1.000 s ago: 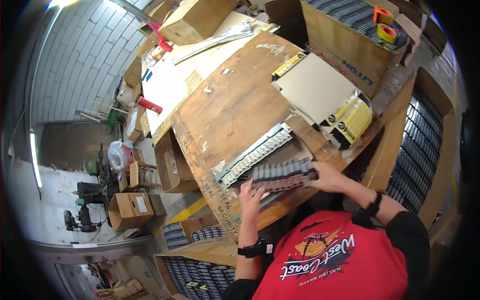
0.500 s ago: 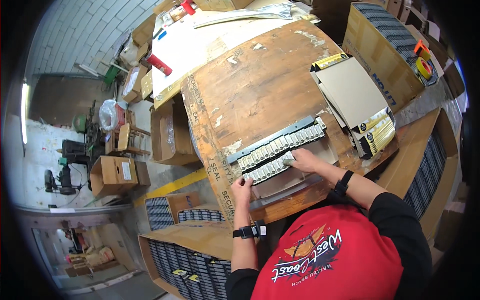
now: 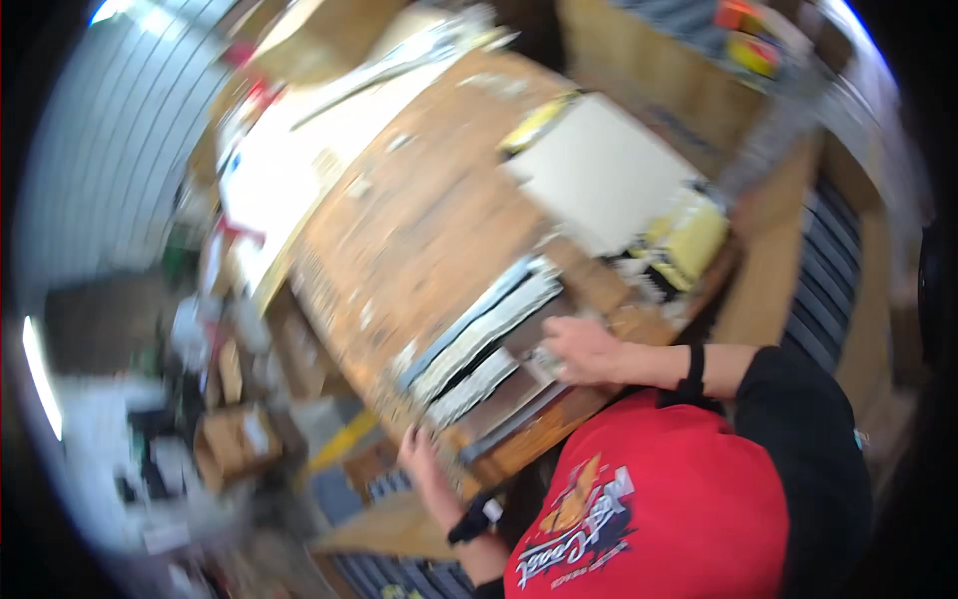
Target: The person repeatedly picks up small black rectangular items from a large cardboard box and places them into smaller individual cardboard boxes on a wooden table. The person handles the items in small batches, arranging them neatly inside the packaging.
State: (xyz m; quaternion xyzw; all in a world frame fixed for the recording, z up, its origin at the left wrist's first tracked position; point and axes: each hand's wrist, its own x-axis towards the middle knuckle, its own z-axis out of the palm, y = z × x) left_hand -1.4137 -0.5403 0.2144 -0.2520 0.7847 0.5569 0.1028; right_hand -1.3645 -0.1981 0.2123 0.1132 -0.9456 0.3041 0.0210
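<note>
— Two hands on the job, one view from the head. What differs from half a second back?

— That picture was sharp; this one is smeared by motion. The wooden table now runs from lower left to upper right, and the red shirt fills more of the lower right. The left hand has slid down to the table's near edge, below the stack. The right hand has stayed at the stack's right end.

— And the stack itself?

— The long grey strips lie side by side on the near part of the table, just beside its edge. Their long axis runs from lower left to upper right, the far ends pointing toward the white board and the yellow packs.

— Fingers?

— The right hand's fingers lie together, resting on the strips' right end; whether they pinch one, I cannot tell through the blur. The left hand's fingers look loosely stretched against the table edge, near the strips' lower end; any grip there I cannot make out either.

— Anything else?

— Brown boxes on the floor at left.
</note>
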